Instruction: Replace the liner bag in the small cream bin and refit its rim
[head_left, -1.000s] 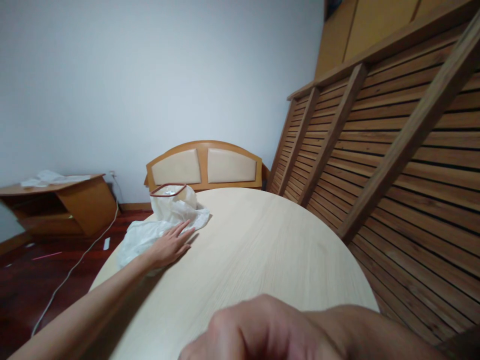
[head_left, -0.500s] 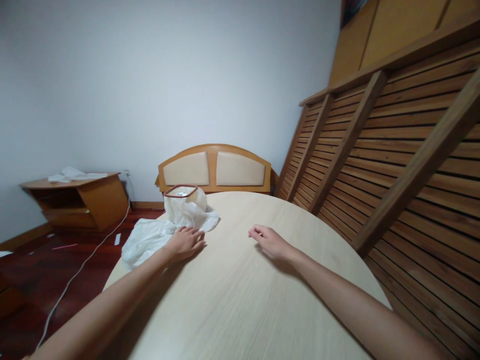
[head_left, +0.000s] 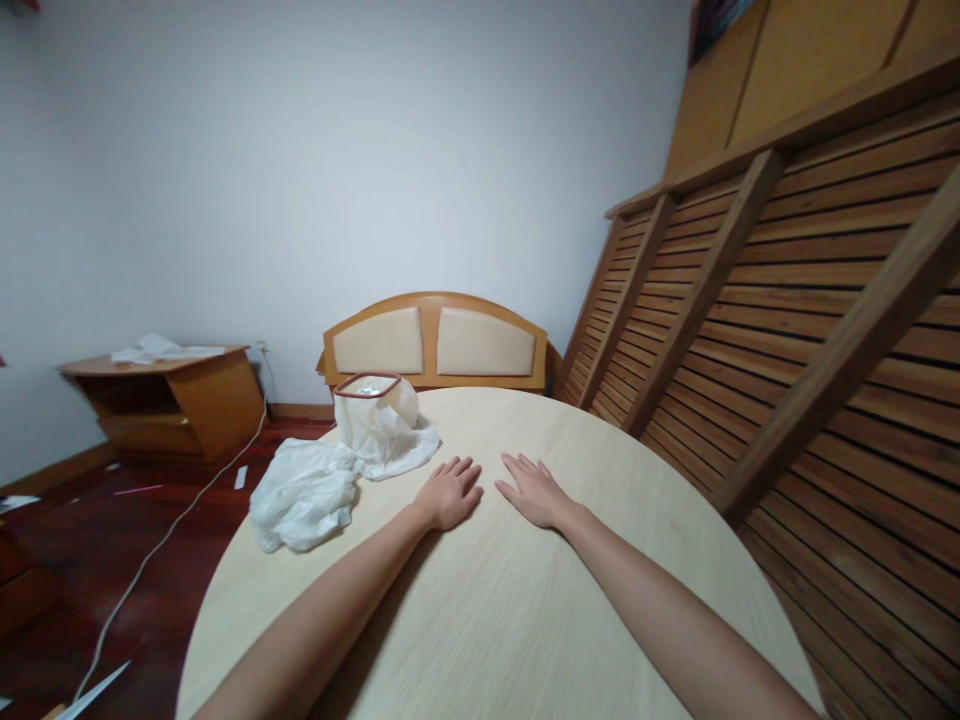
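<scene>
Both of my hands lie palm down on a round pale wooden table (head_left: 480, 620). My left hand (head_left: 450, 493) is open, its fingers a little apart, and holds nothing. A short gap to its right, my right hand (head_left: 533, 490) rests open with spread fingers, also bare. Beyond my left hand stands a small bin with a brown square rim (head_left: 369, 387), wrapped in a white plastic bag (head_left: 386, 432) that spreads over the tabletop. A crumpled white plastic bag (head_left: 304, 495) lies left of my left hand, near the table's left edge.
A headboard (head_left: 429, 318) stands behind the table against the wall. Slatted wooden panels (head_left: 750, 290) lean along the right side. At the left is a low wooden cabinet (head_left: 214, 400) with papers on top. A white cable (head_left: 169, 530) runs across the dark red floor.
My left hand has moved right, away from the crumpled bag, toward my right hand. My right hand has gone from curled fingers to spread flat. The view has shifted slightly.
</scene>
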